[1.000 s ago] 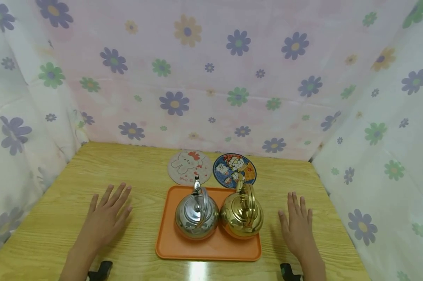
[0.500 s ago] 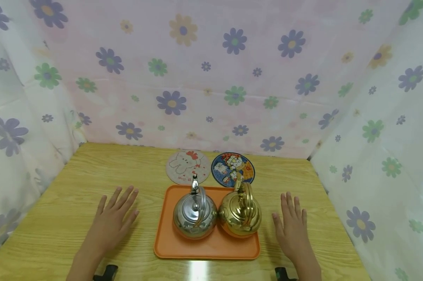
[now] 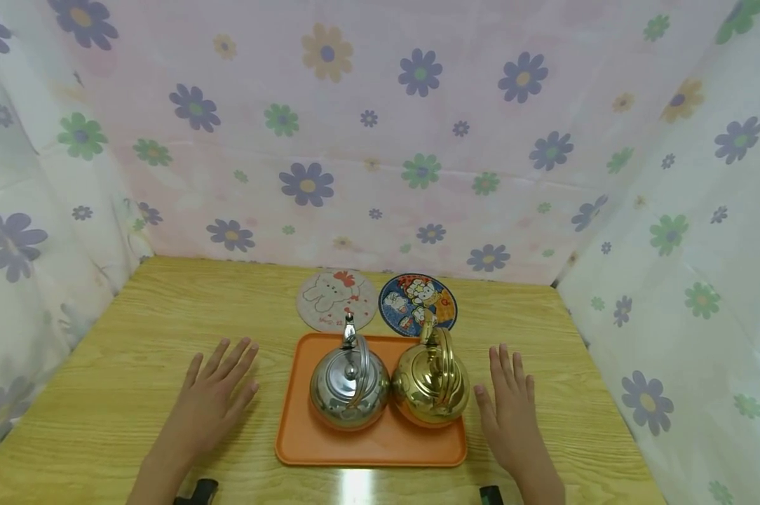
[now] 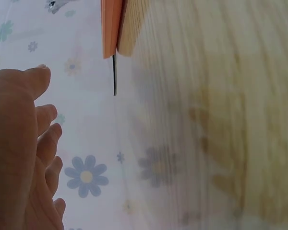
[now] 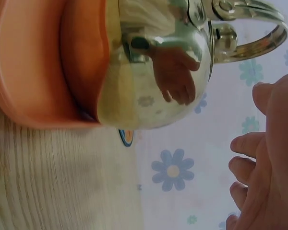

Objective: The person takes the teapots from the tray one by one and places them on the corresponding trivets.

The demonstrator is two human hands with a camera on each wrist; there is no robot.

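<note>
While the silver kettle [image 3: 332, 395] and gold kettle [image 3: 418, 401] stand side by side on the orange tray [image 3: 374, 449], your left hand [image 3: 209, 405] and right hand [image 3: 509, 421] flank it, fingers loosely extended

The left hand [image 4: 14, 158] comes in from the left side, with its thumb [image 4: 37, 80] uppermost and the other fingers [image 4: 50, 142] below it, slightly bent and holding nothing. An end of the orange tray [image 4: 110, 28] enters at the top, well apart from the hand. Below this end runs a thin dark strip [image 4: 114, 76]. In the upper left corner there is a small, shiny metal piece [image 4: 56, 5], mostly cut off. Behind is a pale curtain [image 4: 86, 129] with flowers. The bench [image 4: 273, 57] fills the right part, and reflects a flower and brown, finger-like shapes.
</note>
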